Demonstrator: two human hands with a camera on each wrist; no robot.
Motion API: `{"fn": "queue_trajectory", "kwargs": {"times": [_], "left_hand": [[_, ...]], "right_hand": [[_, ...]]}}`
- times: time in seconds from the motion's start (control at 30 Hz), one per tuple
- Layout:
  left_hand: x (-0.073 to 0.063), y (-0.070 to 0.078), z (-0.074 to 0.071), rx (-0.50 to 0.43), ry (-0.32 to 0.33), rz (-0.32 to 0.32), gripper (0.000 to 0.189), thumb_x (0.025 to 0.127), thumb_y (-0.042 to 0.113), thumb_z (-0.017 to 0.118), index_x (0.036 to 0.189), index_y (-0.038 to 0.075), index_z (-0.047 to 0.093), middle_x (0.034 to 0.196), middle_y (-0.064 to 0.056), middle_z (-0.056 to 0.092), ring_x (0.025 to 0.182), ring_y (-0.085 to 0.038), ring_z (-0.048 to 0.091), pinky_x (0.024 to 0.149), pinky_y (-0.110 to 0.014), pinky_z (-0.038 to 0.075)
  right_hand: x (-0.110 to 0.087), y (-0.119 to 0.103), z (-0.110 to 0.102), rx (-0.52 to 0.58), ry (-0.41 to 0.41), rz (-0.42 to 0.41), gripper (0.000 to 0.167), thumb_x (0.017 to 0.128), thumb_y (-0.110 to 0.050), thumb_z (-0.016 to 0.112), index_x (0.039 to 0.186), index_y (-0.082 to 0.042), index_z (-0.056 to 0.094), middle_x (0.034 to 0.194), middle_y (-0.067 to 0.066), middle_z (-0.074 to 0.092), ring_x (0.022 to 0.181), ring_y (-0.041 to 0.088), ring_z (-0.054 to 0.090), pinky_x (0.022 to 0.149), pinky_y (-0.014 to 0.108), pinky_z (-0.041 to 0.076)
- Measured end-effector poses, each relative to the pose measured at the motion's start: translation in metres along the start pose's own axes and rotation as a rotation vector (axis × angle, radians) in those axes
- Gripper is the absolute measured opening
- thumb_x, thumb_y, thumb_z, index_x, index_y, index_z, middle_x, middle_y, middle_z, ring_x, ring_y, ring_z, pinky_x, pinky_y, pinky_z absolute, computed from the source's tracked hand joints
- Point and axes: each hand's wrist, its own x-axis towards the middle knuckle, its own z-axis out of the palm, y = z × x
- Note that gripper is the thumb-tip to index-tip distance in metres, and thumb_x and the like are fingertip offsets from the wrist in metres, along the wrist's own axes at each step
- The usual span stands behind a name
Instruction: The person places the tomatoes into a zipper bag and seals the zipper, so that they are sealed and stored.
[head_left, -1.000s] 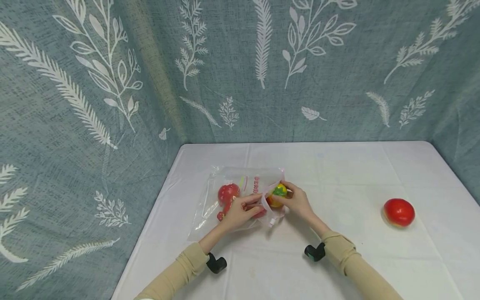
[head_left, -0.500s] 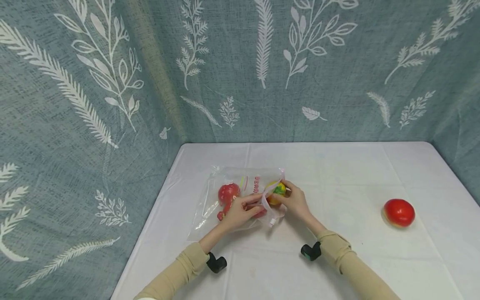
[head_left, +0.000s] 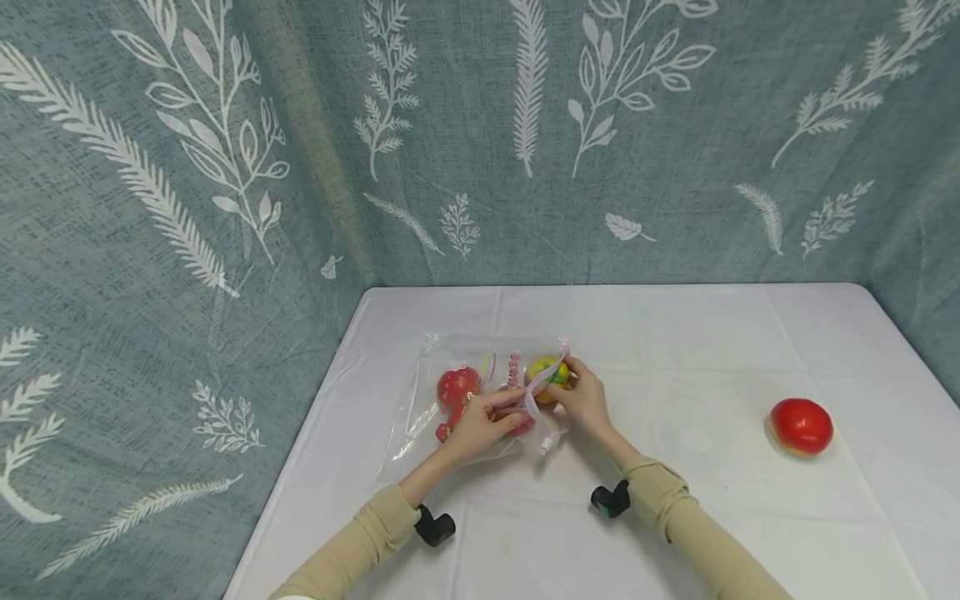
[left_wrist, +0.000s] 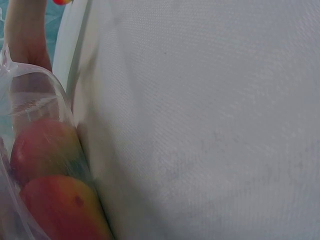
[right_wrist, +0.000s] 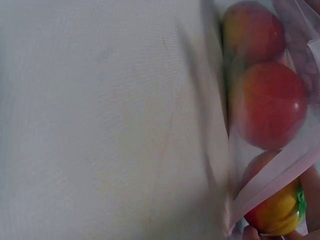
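Observation:
My left hand (head_left: pixel 480 425) pinches the near side of a clear zip bag (head_left: pixel 408 433) at its opening. My right hand (head_left: pixel 588 400) holds a yellow-and-red fruit with a green leafy top (head_left: pixel 557 375) in the bag's mouth. The pale zip strip (right_wrist: pixel 280 185) crosses over this fruit (right_wrist: pixel 282 212), so part of it lies inside. Several red fruits (head_left: pixel 458 387) lie in the bag, partly hidden by my left hand. Two red-and-yellow ones show through the plastic in the left wrist view, an upper fruit (left_wrist: pixel 47 147) and a lower fruit (left_wrist: pixel 67 207).
A red fruit with a yellowish underside (head_left: pixel 801 427) sits on the white-covered table (head_left: pixel 675 333) at the right. Patterned blue-green cloth (head_left: pixel 480 208) hangs behind the table and along its left side. Each wrist carries a small black camera, such as the right camera (head_left: pixel 611 500).
My right hand has moved slightly left, bringing the yellow-and-red fruit farther under the bag's zip strip. My left hand keeps its hold on the bag.

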Motion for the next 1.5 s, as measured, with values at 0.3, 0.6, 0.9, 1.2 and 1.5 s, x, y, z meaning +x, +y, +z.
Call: {"fn": "queue_trajectory", "kwargs": {"times": [0.3, 0.6, 0.9, 1.2, 1.5], "left_hand": [[0.001, 0.0, 0.001, -0.022, -0.003, 0.001, 0.041, 0.09, 0.0, 0.06, 0.129, -0.01, 0.051, 0.127, -0.028, 0.056, 0.108, -0.039, 0.062, 0.088, -0.025, 0.055], [0.0, 0.0, 0.0, -0.027, 0.01, 0.006, 0.041, 0.09, 0.001, 0.06, 0.129, -0.01, 0.052, 0.126, -0.028, 0.057, 0.107, -0.039, 0.062, 0.087, -0.026, 0.055], [0.001, 0.001, 0.001, -0.041, 0.01, 0.002, 0.041, 0.089, 0.0, 0.06, 0.128, -0.01, 0.053, 0.127, -0.028, 0.057, 0.11, -0.04, 0.06, 0.088, -0.025, 0.055], [0.001, 0.001, 0.002, -0.055, 0.005, 0.007, 0.041, 0.089, -0.003, 0.059, 0.128, -0.012, 0.051, 0.127, -0.031, 0.055, 0.109, -0.042, 0.06, 0.087, -0.026, 0.055], [0.001, 0.001, 0.001, -0.027, 0.015, 0.002, 0.041, 0.09, 0.0, 0.059, 0.128, -0.012, 0.051, 0.127, -0.03, 0.056, 0.109, -0.041, 0.06, 0.088, -0.026, 0.055]], "right_hand": [[-0.001, -0.001, -0.003, 0.045, -0.005, 0.048, 0.062, 0.082, -0.005, 0.07, 0.136, 0.008, 0.04, 0.141, 0.028, 0.043, 0.128, 0.041, 0.046, 0.104, 0.041, 0.045], [0.0, 0.006, -0.016, 0.133, -0.152, -0.025, 0.06, 0.09, -0.006, 0.061, 0.14, 0.014, 0.032, 0.146, 0.032, 0.034, 0.131, 0.044, 0.04, 0.107, 0.044, 0.039], [0.0, 0.012, -0.016, 0.108, -0.153, -0.066, 0.061, 0.089, -0.004, 0.062, 0.14, 0.011, 0.033, 0.145, 0.03, 0.035, 0.128, 0.041, 0.045, 0.102, 0.039, 0.043], [0.002, 0.008, -0.006, 0.093, -0.034, -0.062, 0.06, 0.083, 0.003, 0.067, 0.137, 0.01, 0.041, 0.141, 0.029, 0.042, 0.126, 0.039, 0.049, 0.098, 0.035, 0.047], [0.003, 0.004, -0.006, 0.153, -0.011, -0.031, 0.057, 0.083, 0.005, 0.066, 0.136, 0.009, 0.043, 0.14, 0.027, 0.046, 0.126, 0.036, 0.05, 0.099, 0.029, 0.046]]}}
